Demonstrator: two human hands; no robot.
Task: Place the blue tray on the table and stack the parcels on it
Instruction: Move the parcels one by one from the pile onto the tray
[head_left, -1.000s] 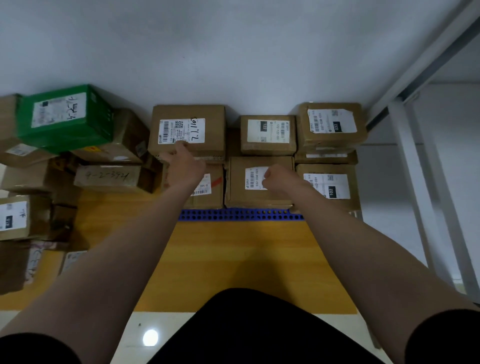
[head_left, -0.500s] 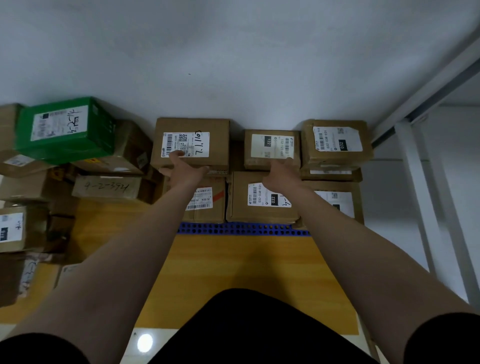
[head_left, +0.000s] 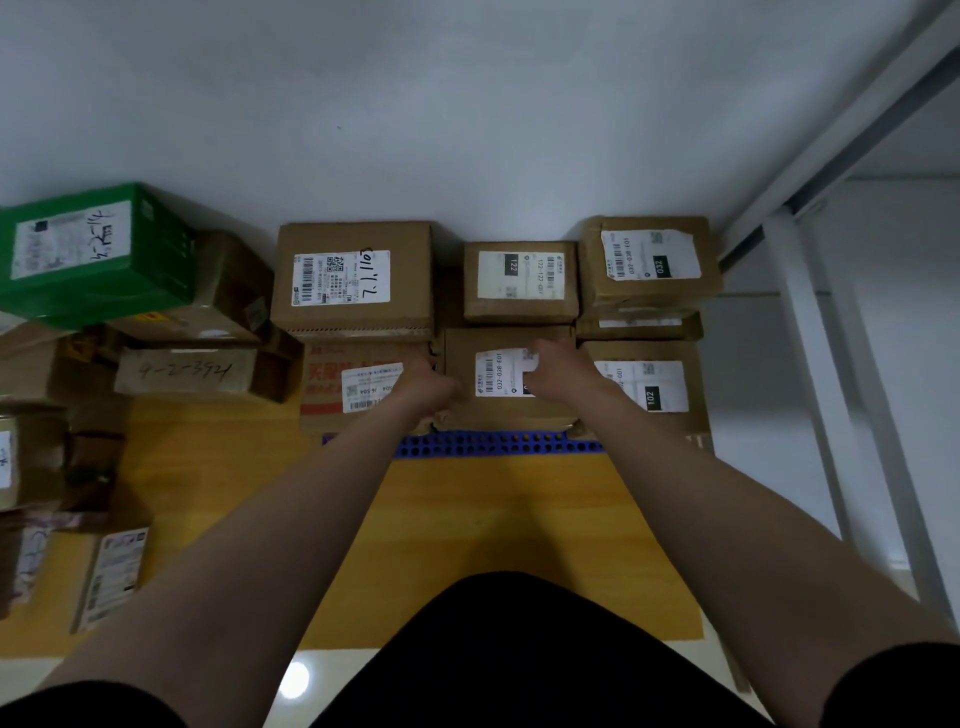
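Observation:
The blue tray (head_left: 493, 446) lies on the wooden table (head_left: 498, 519); only its perforated front edge shows under brown cardboard parcels. The front row holds three parcels, with more stacked behind, among them the big back left parcel (head_left: 353, 278) and the small back middle parcel (head_left: 519, 280). My left hand (head_left: 423, 385) grips the left edge of the front middle parcel (head_left: 501, 410), its fingers in the gap beside the front left parcel (head_left: 358, 387). My right hand (head_left: 560, 368) holds the same parcel near its right edge, fingers curled over the white label.
A green box (head_left: 98, 249) tops a loose pile of parcels (head_left: 192, 369) on the table's left side. More parcels (head_left: 111, 577) lie at the left front. A white wall stands behind the stack and a white metal frame (head_left: 810, 364) rises at the right.
Both hands have drawn back from the back-row parcels and come down onto the front middle parcel, the left hand shifting right to its left edge.

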